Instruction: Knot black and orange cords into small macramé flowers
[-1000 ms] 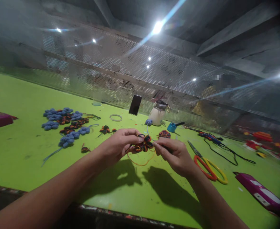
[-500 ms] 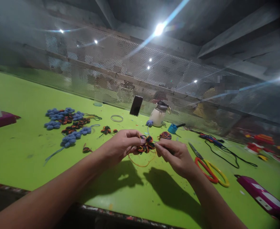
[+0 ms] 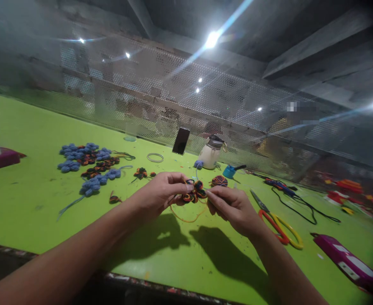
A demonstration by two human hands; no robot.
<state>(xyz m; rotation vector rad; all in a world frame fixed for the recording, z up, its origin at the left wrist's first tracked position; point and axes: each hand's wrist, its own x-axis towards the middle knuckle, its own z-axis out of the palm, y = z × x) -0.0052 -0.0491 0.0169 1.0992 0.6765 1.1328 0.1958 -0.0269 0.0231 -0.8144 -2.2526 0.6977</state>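
My left hand (image 3: 165,192) pinches a multicoloured yarn flower (image 3: 199,192), dark with orange, red and yellow strands, held above the table. My right hand (image 3: 229,205) has its thumb and fingers pressed together at the flower's right edge; whatever they pinch is too small to make out. An orange yarn strand (image 3: 186,220) loops below the flower. Just behind my right hand lies a ball of multicoloured yarn (image 3: 219,181). A small multicoloured flower (image 3: 140,173) rests beyond my left wrist, with a little yarn piece (image 3: 114,198) nearer me.
Several blue yarn flowers (image 3: 90,186) and dark multicoloured ones lie at the left. Scissors (image 3: 275,224) with orange and yellow handles lie right of my hand, near a purple power strip (image 3: 345,260). Behind stand a phone (image 3: 181,140), a jug (image 3: 210,153) and a blue pot (image 3: 229,171).
Both hands stay at the flower with almost the same grip. The whole view has shifted very slightly; nothing on the table has visibly moved.
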